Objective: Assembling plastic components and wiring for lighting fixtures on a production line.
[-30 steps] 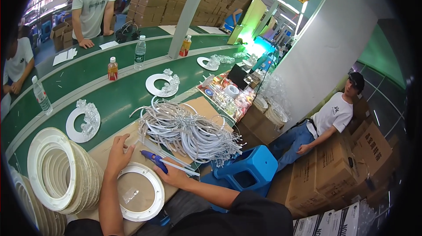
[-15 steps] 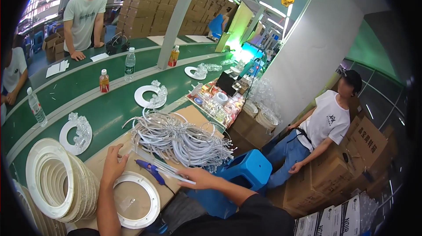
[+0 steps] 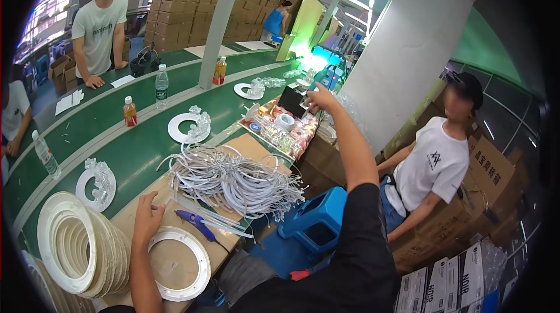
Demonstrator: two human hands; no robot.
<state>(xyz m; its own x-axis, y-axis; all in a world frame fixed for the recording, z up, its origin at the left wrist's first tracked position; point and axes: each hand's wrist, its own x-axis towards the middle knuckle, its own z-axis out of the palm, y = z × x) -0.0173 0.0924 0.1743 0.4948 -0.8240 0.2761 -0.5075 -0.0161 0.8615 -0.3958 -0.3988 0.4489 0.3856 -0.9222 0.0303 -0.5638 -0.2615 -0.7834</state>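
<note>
My left hand (image 3: 148,217) is over the cardboard-topped bench, fingers bent and apart, holding nothing. Close to it lies a blue glue gun (image 3: 196,224) with its cord, beside several long translucent sticks (image 3: 224,224). Below the glue gun, a white ring frame (image 3: 202,274) lies flat by my left forearm. A big bundle of white cables (image 3: 239,182) is heaped beyond the sticks. My right arm reaches far forward. My right hand (image 3: 321,100) is raised near a black box (image 3: 291,100), one finger stretched out, and I see nothing in it.
Stacked ring frames (image 3: 67,243) stand at left. The green conveyor (image 3: 140,144) carries white rings with clear plastic pieces, and bottles. A cluttered side table (image 3: 274,129) stands ahead. A blue stool (image 3: 318,219) and a person in white (image 3: 434,161) are at right, near cartons (image 3: 426,243).
My right hand has let go of the translucent sticks, which now lie on the bench, and has swung up and forward. The left hand stays nearly in place. The person at right has shifted.
</note>
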